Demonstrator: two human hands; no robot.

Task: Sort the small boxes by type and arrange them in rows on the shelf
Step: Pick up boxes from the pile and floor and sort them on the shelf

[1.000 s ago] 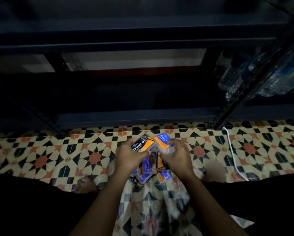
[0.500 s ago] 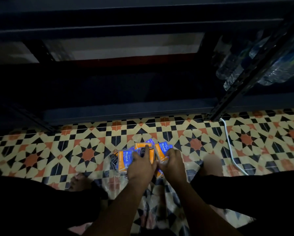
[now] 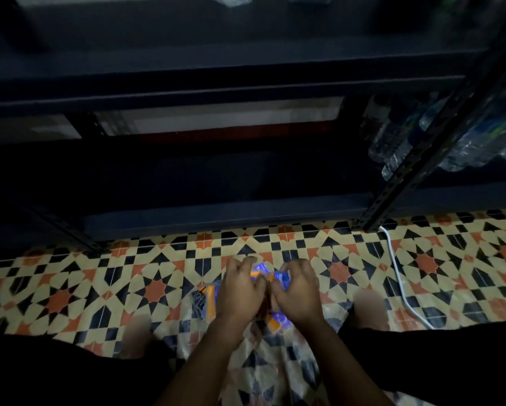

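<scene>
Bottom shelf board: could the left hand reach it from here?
Probably yes. The left hand is on the small boxes on the floor, with only bare tile up to the bottom shelf board.

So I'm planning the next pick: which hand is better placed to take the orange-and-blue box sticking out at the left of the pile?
The left hand. It lies right beside that box, while the right hand is across the pile.

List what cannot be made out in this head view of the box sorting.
- Small boxes: count and printed type unreadable; both hands cover the pile, and the picture is blurred.
- Left hand and right hand: grip unclear, fingertips buried among boxes.
- Shelf: interior too dark to see any rows.
- Bottles: partly hidden by the shelf post.
</scene>
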